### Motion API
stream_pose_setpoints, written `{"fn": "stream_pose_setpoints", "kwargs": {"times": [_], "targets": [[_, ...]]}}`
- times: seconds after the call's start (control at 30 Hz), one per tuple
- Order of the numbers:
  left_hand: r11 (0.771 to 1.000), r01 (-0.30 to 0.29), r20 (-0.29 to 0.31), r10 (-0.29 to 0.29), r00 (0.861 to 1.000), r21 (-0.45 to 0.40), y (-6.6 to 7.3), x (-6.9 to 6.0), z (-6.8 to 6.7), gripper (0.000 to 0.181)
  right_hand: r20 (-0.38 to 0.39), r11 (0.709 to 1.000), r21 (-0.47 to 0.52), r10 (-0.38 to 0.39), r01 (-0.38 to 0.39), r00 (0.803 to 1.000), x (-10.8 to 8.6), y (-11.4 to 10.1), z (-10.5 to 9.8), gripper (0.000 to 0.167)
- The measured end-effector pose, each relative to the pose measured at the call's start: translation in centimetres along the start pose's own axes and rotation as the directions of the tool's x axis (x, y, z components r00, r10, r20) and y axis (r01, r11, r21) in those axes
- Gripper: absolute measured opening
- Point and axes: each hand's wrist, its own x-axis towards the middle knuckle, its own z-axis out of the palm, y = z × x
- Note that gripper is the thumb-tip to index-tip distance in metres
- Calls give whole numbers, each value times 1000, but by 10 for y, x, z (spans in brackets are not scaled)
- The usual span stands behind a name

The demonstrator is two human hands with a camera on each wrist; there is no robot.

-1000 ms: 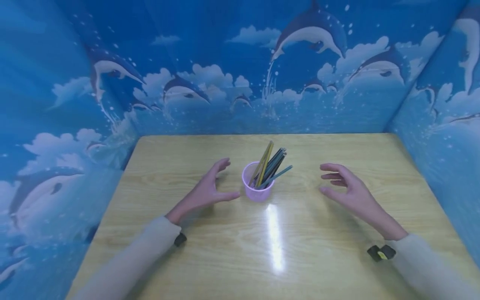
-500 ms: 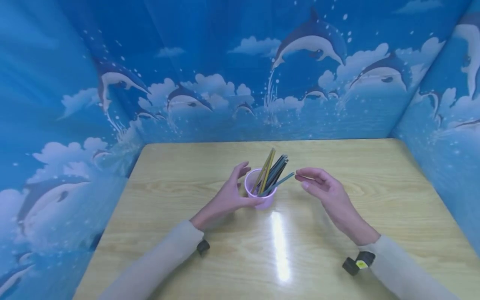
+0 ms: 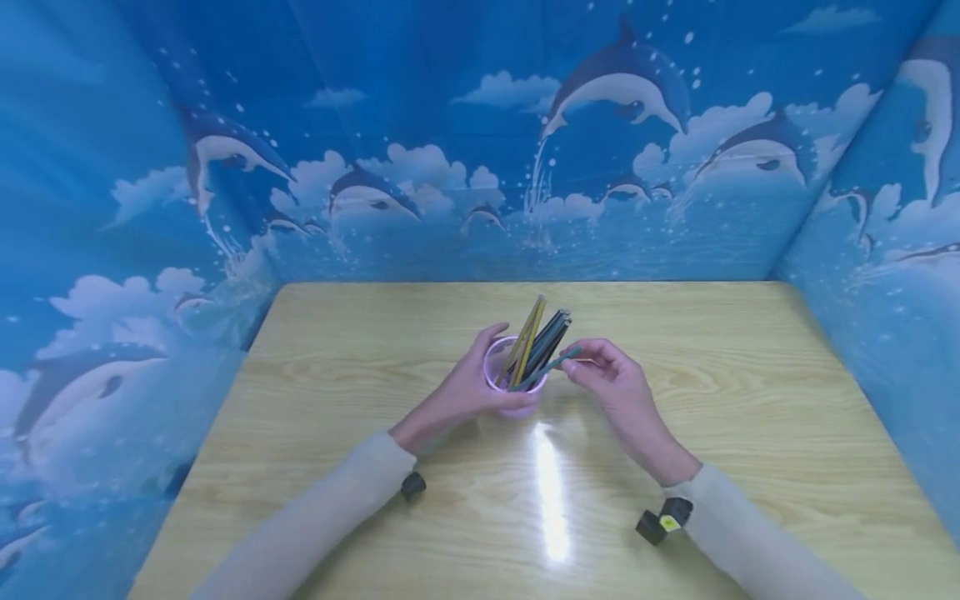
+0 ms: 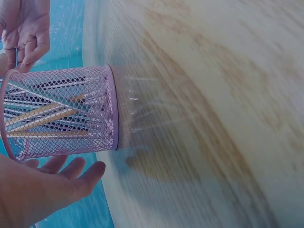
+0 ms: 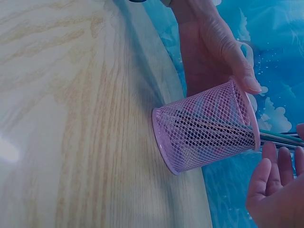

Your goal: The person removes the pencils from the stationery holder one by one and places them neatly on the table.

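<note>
Thumb across the near wall and fingers round the left side, the left hand point(image 3: 471, 388) grips a pink mesh pencil cup point(image 3: 519, 412) in the head view, its mouth facing up between the two hands. Just to the right of the cup, the right hand point(image 3: 622, 400) pinches the outer end of a teal pencil point(image 3: 553, 365) between thumb and fingers; the pencil slants out over the right part of the rim, its lower part inside the cup. Yellow pencils point(image 3: 529, 346) and a bundle of dark pencils point(image 3: 549, 340) lean beside it, clear of both hands. A wooden table point(image 3: 757, 375) lies below, with a blue dolphin-print sheet point(image 3: 420, 237) behind. From the left wrist, the scene appears turned sideways: the cup's base meets the tabletop, pencils show through the mesh, and the left hand's fingers extend along one side of the wall while the right hand is near the rim on the other. From the right wrist, the left thumb point(image 5: 244, 76) lies against the rim, and the right hand's fingers point(image 5: 273, 171) are beside the protruding pencils; the pinch itself is not clear there.
</note>
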Motion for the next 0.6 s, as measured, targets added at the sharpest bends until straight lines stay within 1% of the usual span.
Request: {"fn": "stream_pose_setpoints", "kwargs": {"times": [0.1,0.3,0.37,0.47,0.6], "targets": [[999,-13,31,14,999,-41,-1,2,2,121,-9,1000,-15,2,-3,1000,0,3,1,24],[997,-44,48,47,998,-67,-3,3,2,105,-18,998,-59,2,-3,1000,4,6,4,23],[996,-55,44,58,997,-77,-5,3,2,101,-17,997,-74,1,-2,1000,5,6,5,25],[993,-71,32,75,997,-97,-7,3,2,100,-21,995,-96,-2,0,1000,7,5,6,27],[990,-89,22,92,995,-106,-9,4,3,99,-37,997,-79,-19,16,999,7,3,6,27]]}}
